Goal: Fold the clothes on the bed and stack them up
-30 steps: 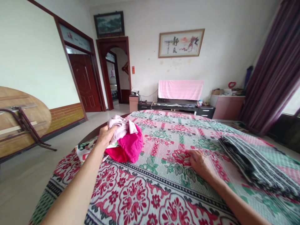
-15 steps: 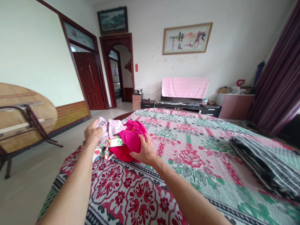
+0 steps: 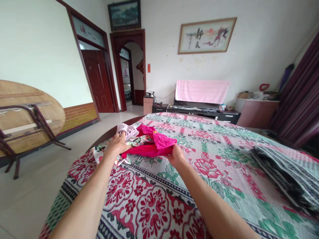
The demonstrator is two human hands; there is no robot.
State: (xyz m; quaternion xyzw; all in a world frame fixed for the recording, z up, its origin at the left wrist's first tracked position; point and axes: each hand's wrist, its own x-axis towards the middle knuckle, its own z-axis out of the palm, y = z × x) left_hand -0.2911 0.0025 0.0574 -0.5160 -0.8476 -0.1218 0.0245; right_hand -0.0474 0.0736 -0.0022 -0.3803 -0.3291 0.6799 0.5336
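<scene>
A heap of small garments lies on the patterned cloth cover [image 3: 149, 186]. My right hand [image 3: 176, 155] grips the edge of a bright pink garment [image 3: 164, 142], the fingertips partly hidden beneath it. The pink garment is stretched out to the right, with a small yellow mark on it. My left hand [image 3: 117, 143] rests on the heap's left side, fingers extended and thumb apart. Under and beside it are a pale lilac cloth [image 3: 128, 130] and a white printed garment [image 3: 97, 153] with coloured figures.
A folded black-and-white striped textile [image 3: 286, 176] lies at the right of the covered surface. A folded round wooden table [image 3: 30, 113] leans at the left. Beyond stand a low black cabinet [image 3: 228, 117] and a pink-draped television [image 3: 201, 91].
My right hand has taken hold of the pink garment and pulled it to the right, spreading it. My left hand has moved right and no longer grips the lilac cloth.
</scene>
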